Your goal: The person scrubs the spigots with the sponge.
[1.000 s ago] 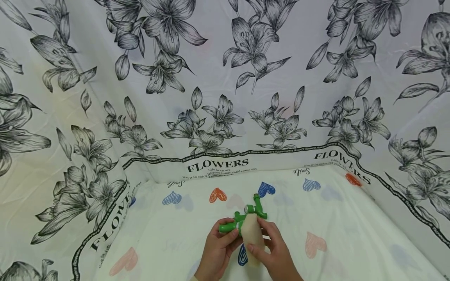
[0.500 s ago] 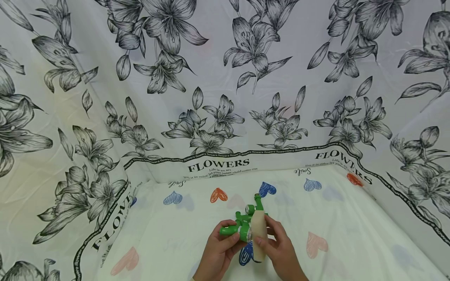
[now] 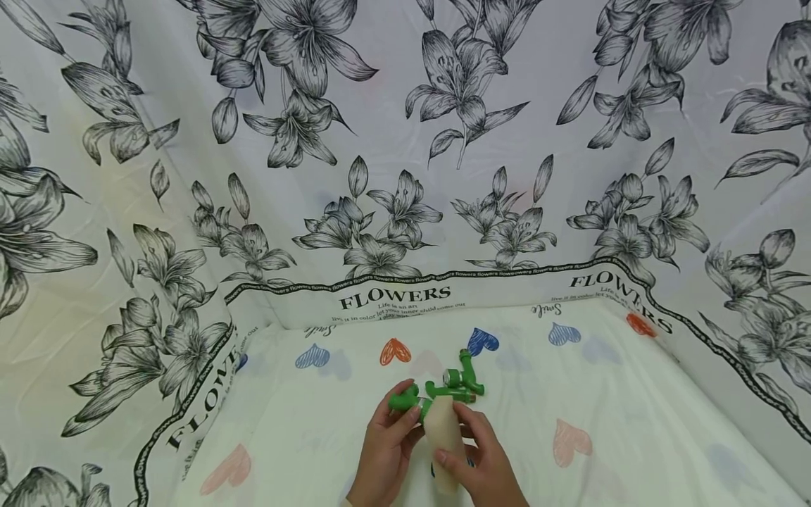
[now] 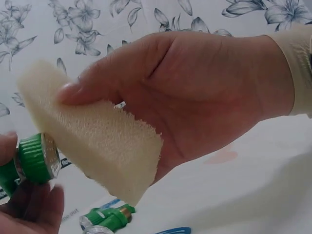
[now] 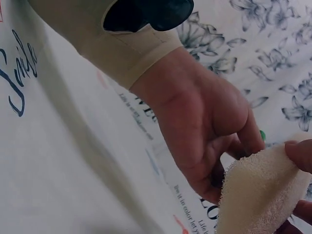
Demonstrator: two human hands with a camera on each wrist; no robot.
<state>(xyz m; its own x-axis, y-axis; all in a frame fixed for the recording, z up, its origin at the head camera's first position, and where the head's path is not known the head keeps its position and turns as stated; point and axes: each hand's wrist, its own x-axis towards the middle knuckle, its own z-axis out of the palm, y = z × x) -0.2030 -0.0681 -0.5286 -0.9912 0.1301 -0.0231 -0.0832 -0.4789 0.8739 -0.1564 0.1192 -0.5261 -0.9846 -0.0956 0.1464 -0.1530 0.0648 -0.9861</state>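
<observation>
My left hand grips a green tap with a ribbed green collar and a silvery end. A cream block sponge is pinched in my right hand, thumb on its near face and fingers behind. In the head view the sponge overlaps the collar end of the tap. The left wrist view has the sponge large, its side right at the silvery end of the tap. In the right wrist view the sponge hides most of the tap.
Other green tap pieces lie on the heart-print cloth just beyond my hands: an upright-looking bent one and a lower one with a brownish end. A flower-print curtain rises behind and at both sides.
The sponge has shifted right off the tap's end, then back left over it. Both hands now sit slightly further left, and the held tap is a little higher. The lying taps stay put.
</observation>
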